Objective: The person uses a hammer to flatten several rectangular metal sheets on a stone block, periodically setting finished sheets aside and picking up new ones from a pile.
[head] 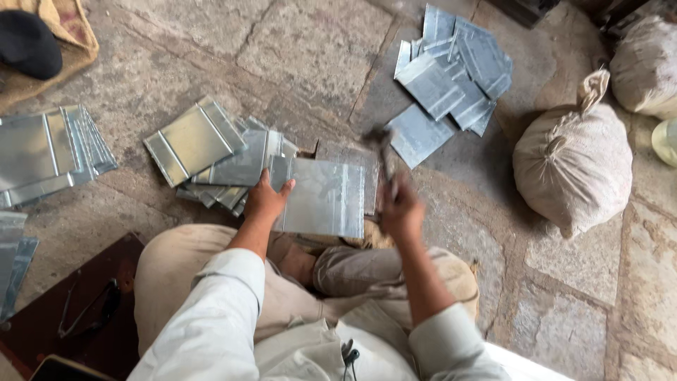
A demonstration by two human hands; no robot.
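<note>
Nearest, the person sits cross-legged on the stone floor point(564, 331) in pale trousers and a light long-sleeved shirt, knees spread left and right. To the near left a pair of glasses point(88, 310) lies on a dark reddish board point(42, 331). Just beyond the knees the left hand point(264, 201) lies on the left edge of a metal sheet point(324, 197), thumb on top and fingers curled round the rim, so its grip is grasping the sheet, which rests flat in front of the legs. The right hand point(400, 208) is clenched round the handle of a hammer point(382, 152), whose blurred head hangs above the far right corner of the sheet. Left of the sheet, and touching it, lies a loose heap of folded sheets point(211, 152). Further left another stack of sheets point(49, 152) sits near the edge of view. At the right stands a tied cloth sack point(575, 166), with a 2nd sack point(645, 63) beyond it. Far off, past the hammer, a scattered pile of flat sheets point(451, 77) lies on the floor. In the far left corner a black cap point(28, 42) rests on burlap cloth point(70, 28).
</note>
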